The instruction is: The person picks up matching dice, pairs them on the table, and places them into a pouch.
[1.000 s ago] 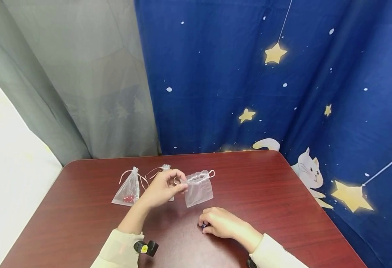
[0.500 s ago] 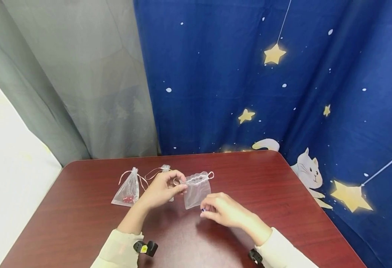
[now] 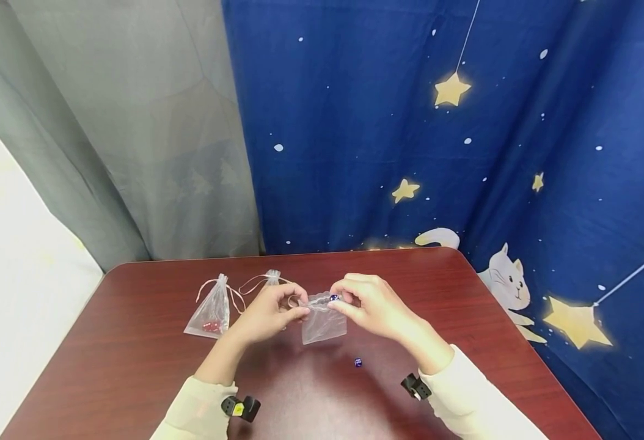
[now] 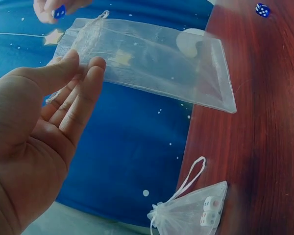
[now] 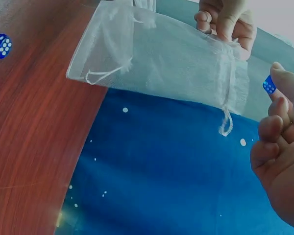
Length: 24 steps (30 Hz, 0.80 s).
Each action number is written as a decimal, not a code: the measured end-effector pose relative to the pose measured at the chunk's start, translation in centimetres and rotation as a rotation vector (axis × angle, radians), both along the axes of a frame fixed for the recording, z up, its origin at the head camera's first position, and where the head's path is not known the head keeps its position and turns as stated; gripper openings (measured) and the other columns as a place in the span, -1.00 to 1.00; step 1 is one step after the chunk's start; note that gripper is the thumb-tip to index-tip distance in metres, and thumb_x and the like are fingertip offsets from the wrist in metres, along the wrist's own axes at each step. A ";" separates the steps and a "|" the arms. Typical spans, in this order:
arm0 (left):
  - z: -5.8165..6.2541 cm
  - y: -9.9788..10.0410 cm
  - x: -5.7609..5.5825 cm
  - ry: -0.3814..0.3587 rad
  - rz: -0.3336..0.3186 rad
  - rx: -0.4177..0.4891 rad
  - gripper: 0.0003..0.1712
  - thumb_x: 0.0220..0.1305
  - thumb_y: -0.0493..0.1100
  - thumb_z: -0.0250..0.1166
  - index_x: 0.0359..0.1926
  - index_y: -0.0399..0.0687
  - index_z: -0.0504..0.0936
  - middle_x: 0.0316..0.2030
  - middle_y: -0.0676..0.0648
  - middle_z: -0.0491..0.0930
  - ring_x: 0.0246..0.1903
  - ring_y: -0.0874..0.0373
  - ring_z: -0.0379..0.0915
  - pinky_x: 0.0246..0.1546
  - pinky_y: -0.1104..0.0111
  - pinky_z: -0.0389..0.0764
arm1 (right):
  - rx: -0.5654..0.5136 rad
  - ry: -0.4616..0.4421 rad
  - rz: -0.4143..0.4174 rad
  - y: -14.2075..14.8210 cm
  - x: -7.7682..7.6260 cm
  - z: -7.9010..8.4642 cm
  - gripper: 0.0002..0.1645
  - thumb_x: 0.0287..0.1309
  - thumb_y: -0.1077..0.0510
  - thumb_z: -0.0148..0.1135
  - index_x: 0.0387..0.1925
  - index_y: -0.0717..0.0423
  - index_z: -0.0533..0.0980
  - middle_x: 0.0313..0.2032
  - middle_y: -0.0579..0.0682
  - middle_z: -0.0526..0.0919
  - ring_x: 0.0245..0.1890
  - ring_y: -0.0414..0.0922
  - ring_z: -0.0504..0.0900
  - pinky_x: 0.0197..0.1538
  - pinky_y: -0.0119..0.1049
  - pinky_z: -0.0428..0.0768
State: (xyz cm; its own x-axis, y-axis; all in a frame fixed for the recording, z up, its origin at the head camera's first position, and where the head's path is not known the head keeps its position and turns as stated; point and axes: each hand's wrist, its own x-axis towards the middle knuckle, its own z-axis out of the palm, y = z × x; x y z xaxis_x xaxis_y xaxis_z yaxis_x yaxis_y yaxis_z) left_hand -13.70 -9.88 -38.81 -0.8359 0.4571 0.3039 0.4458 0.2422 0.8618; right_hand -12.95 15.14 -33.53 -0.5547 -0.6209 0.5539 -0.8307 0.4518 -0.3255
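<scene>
My left hand (image 3: 271, 313) pinches the upper edge of a sheer white drawstring bag (image 3: 324, 325), which hangs above the table. In the left wrist view the bag (image 4: 147, 61) looks flat, with nothing inside it. Between thumb and fingertips my right hand (image 3: 374, 305) pinches a blue die (image 5: 269, 84) with white dots, close to the bag's gathered mouth. A second blue die (image 3: 357, 362) lies on the table below my right hand; the left wrist view also has this die (image 4: 262, 10) at its top right.
A drawstring bag with red dice (image 3: 212, 305) lies at the left of the red-brown table (image 3: 135, 354). Behind my left hand is another bag (image 4: 186, 215), with white dice in it. Grey and blue star-patterned curtains (image 3: 355, 122) hang past the far edge.
My right hand has lifted a blue die off the table and carried it up to the bag's mouth. The other die on the table has come into sight. My left hand has stayed nearly still.
</scene>
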 end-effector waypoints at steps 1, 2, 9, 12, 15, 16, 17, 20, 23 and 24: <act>0.0 0.0 0.0 0.009 -0.001 -0.007 -0.85 0.21 -0.38 0.43 -0.31 -0.11 0.62 -0.45 0.00 0.63 -0.48 0.01 0.63 -0.46 0.35 0.67 | 0.009 0.005 -0.014 -0.1 -0.1 0.1 -0.84 0.12 0.16 0.51 -0.28 0.04 0.66 -0.53 -0.23 0.37 -0.52 -0.36 0.36 -0.45 -0.50 0.35; -0.1 0.1 0.0 0.014 -0.001 -0.013 -0.84 0.21 -0.38 0.44 -0.31 -0.10 0.62 -0.45 0.00 0.63 -0.49 0.04 0.63 -0.45 0.34 0.67 | 0.016 0.011 -0.024 -0.3 -0.2 0.1 -0.84 0.12 0.14 0.51 -0.28 0.03 0.67 -0.54 -0.24 0.37 -0.53 -0.36 0.36 -0.46 -0.50 0.35; 0.0 0.2 0.1 0.023 -0.008 0.011 -0.84 0.19 -0.39 0.45 -0.33 -0.13 0.62 -0.45 -0.03 0.66 -0.50 0.05 0.66 -0.43 0.28 0.72 | 0.042 0.063 -0.070 -1.1 -0.7 -0.1 -0.85 0.09 0.12 0.54 -0.31 -0.01 0.68 -0.57 -0.27 0.36 -0.56 -0.36 0.35 -0.49 -0.47 0.32; 0.1 0.3 0.1 0.028 -0.014 0.023 -0.85 0.19 -0.41 0.44 -0.34 -0.14 0.63 -0.45 -0.04 0.66 -0.49 -0.02 0.67 -0.43 0.26 0.72 | 0.045 0.071 -0.077 -1.2 -0.7 0.0 -0.84 0.08 0.11 0.55 -0.31 -0.01 0.69 -0.58 -0.26 0.37 -0.56 -0.35 0.35 -0.50 -0.46 0.32; 0.2 0.3 0.1 0.033 -0.015 0.031 -0.85 0.20 -0.44 0.41 -0.35 -0.16 0.63 -0.44 -0.05 0.67 -0.49 -0.01 0.67 -0.42 0.27 0.73 | 0.039 0.054 -0.078 -1.2 -0.7 -0.1 -0.85 0.08 0.10 0.55 -0.33 -0.02 0.69 -0.58 -0.26 0.37 -0.56 -0.35 0.35 -0.50 -0.47 0.32; 0.2 0.3 0.1 0.034 -0.011 0.031 -0.85 0.20 -0.44 0.41 -0.35 -0.15 0.64 -0.44 -0.04 0.67 -0.49 0.00 0.67 -0.42 0.28 0.72 | 0.034 0.045 -0.078 -1.2 -0.6 -0.1 -0.85 0.09 0.09 0.55 -0.34 -0.03 0.69 -0.59 -0.26 0.37 -0.57 -0.36 0.34 -0.50 -0.47 0.32; 0.2 0.3 0.1 0.035 -0.006 0.032 -0.85 0.21 -0.45 0.40 -0.35 -0.15 0.64 -0.44 -0.04 0.68 -0.49 0.01 0.67 -0.43 0.29 0.72 | 0.028 0.036 -0.077 -1.1 -0.6 -0.1 -0.86 0.10 0.09 0.54 -0.34 -0.03 0.69 -0.58 -0.26 0.37 -0.57 -0.36 0.34 -0.51 -0.47 0.32; 0.3 0.3 0.1 0.046 0.016 0.031 -0.84 0.20 -0.46 0.39 -0.35 -0.14 0.65 -0.44 -0.04 0.68 -0.48 0.03 0.66 -0.44 0.30 0.72 | -0.003 0.006 -0.078 -0.8 -0.6 -0.3 -0.87 0.12 0.08 0.52 -0.34 -0.03 0.69 -0.58 -0.27 0.37 -0.57 -0.36 0.34 -0.50 -0.47 0.32; 0.3 0.2 0.1 0.049 0.037 0.032 -0.83 0.20 -0.46 0.40 -0.35 -0.12 0.66 -0.44 -0.04 0.68 -0.49 0.09 0.65 -0.45 0.31 0.71 | -0.044 -0.011 -0.083 -0.4 -0.6 -0.3 -0.86 0.11 0.12 0.52 -0.30 0.00 0.69 -0.56 -0.24 0.39 -0.55 -0.34 0.36 -0.49 -0.45 0.36; 0.2 0.2 0.1 0.047 0.044 0.033 -0.83 0.20 -0.46 0.40 -0.35 -0.13 0.65 -0.45 -0.04 0.68 -0.50 0.13 0.64 -0.47 0.33 0.70 | -0.058 -0.018 -0.086 -0.1 -0.6 -0.4 -0.85 0.10 0.13 0.52 -0.29 0.01 0.69 -0.56 -0.23 0.40 -0.55 -0.33 0.36 -0.49 -0.45 0.37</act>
State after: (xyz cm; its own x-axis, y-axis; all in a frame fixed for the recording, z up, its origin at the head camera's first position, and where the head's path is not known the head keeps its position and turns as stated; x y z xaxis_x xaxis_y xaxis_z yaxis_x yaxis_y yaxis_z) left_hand -13.59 -9.65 -38.57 -0.8394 0.4092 0.3578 0.4757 0.2348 0.8477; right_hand -13.59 15.00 -33.92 -0.6144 -0.5376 0.5775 -0.7836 0.5009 -0.3675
